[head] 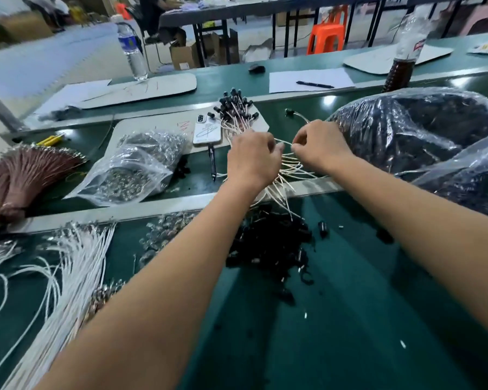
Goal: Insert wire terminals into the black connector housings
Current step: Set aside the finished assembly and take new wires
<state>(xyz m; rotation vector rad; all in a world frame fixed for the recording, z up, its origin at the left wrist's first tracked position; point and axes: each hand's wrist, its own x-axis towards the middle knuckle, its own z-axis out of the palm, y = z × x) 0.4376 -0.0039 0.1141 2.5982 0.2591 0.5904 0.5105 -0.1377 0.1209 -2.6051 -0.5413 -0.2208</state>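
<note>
Both hands reach out over the finished wire bundle (pixel 238 119) on the desk (pixel 350 291). Left hand (pixel 252 157) and right hand (pixel 319 144) both have fingers curled, pinching a thin white wire (pixel 286 143) between them. Loose black housings (pixel 268 243) lie nearer. Best: lay it parallel with the bundle, avoid tangling.

Phone (pixel 207 132), pen (pixel 315 84) — water btl (pixel 131 49)
</note>
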